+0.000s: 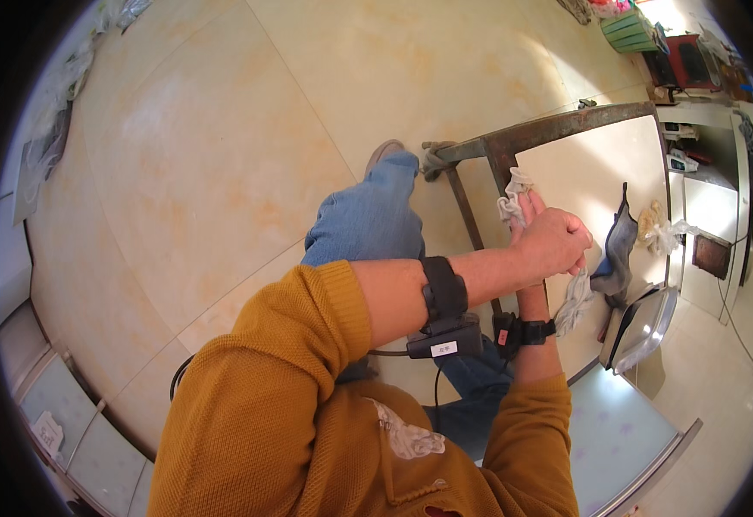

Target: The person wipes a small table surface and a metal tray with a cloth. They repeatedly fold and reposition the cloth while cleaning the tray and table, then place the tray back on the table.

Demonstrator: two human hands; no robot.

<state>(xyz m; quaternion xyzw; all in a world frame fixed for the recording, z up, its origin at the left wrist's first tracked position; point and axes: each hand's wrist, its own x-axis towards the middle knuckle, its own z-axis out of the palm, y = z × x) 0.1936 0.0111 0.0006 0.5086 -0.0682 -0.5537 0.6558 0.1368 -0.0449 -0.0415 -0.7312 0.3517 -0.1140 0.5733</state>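
My left hand [552, 240] crosses over my right hand, its fingers curled. A crumpled white fabric piece [571, 305], perhaps a glove, lies just below its fingertips; whether they grip it I cannot tell. My right hand [527, 210] is partly hidden underneath, its fingers pointing away from me. Against those fingers is another bunched white fabric piece [513, 197], which they seem to pinch. Both hands are above the near edge of a white-topped table [593, 155] with a rusty metal frame. Black straps with small devices circle both forearms.
On the table lie a dark grey fabric item [619, 252], a clear plastic bag [667, 236] and a transparent plastic container [644, 329]. A grey cloth [438, 160] is tied around a frame end. Beyond stands a white cabinet [706, 200]; a green basket [631, 31] stands at the far right.
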